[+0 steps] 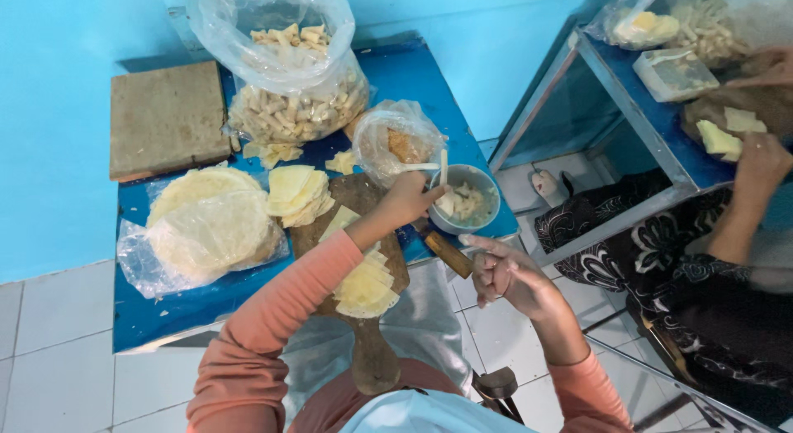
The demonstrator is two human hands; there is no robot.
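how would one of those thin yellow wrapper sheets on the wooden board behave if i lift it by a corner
Thin yellow wrapper sheets look paper-thin, so one would probably flop and drape. Stacked flat on the wooden board, they may cling together. Likely light and easily torn.

Clear plastic bag of rolls point(285, 78) at table back; small knotted bag point(396, 140) beside it.

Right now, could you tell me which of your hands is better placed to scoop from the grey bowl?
Probably the left. The left hand is at the rim of the grey bowl, gripping a white utensil over it. The right hand hovers beyond the table edge, apart from the bowl.
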